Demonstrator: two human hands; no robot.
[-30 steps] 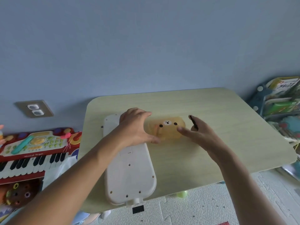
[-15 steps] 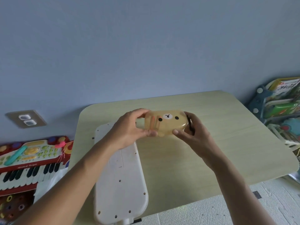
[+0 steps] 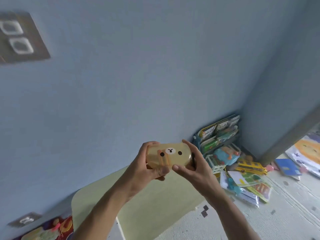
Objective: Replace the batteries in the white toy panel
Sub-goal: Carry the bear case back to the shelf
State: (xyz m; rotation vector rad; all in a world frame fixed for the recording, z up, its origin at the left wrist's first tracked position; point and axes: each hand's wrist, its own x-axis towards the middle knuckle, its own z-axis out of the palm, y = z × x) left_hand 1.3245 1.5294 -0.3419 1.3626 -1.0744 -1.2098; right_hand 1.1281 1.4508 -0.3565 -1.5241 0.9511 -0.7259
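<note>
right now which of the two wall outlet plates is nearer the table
The lower outlet plate, at the bottom left beside the table edge; the upper outlet plate sits high on the wall, far above.

The grey wall plate with two white sockets [image 3: 16, 38] at the upper left is smeared by blur and cut by the picture's left edge; the pale green desk [image 3: 147, 210] runs off the bottom edge; the red toy keyboard [image 3: 52, 230] shows only a blurred corner; what the translucent amber bear-faced case [image 3: 168, 157] contains cannot be made out.
</note>
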